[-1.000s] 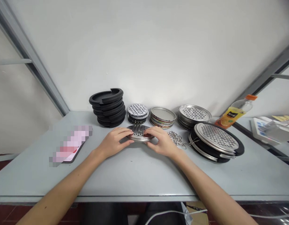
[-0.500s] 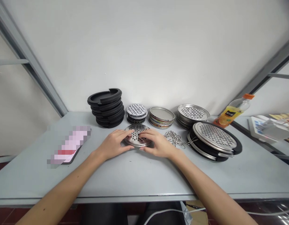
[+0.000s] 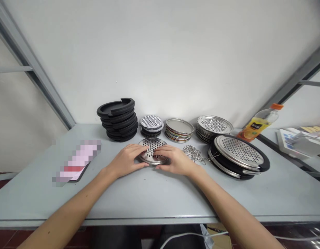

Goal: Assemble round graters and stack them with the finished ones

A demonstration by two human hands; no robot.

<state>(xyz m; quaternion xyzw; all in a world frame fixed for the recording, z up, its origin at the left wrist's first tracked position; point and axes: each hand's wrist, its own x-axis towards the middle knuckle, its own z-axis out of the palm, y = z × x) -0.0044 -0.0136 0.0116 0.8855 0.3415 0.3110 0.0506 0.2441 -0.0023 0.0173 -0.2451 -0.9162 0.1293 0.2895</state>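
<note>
A round metal grater plate point(image 3: 151, 149) with many slots lies on the table in front of me, held from both sides. My left hand point(image 3: 129, 159) grips its left edge, fingers over the top and thumb at the near rim. On the opposite side my right hand point(image 3: 174, 159) has its fingers curled over the slotted face, thumb by the near rim. What lies under the plate is hidden. Just behind it stands a stack of small grater discs point(image 3: 151, 123). A tangle of metal wire clips point(image 3: 194, 154) lies right of my right hand.
Black rings point(image 3: 118, 121) are stacked at back left. Round lids point(image 3: 179, 128) and larger grater plates point(image 3: 214, 126) stand along the wall. Bigger grater assemblies point(image 3: 237, 157) and a leaning juice bottle point(image 3: 261, 124) are at right. A phone point(image 3: 79, 173), partly blurred, lies left on the grey table point(image 3: 149, 204).
Both hands stay on the grater plate with almost no movement. The plate's near edge sits very slightly lower in view.
</note>
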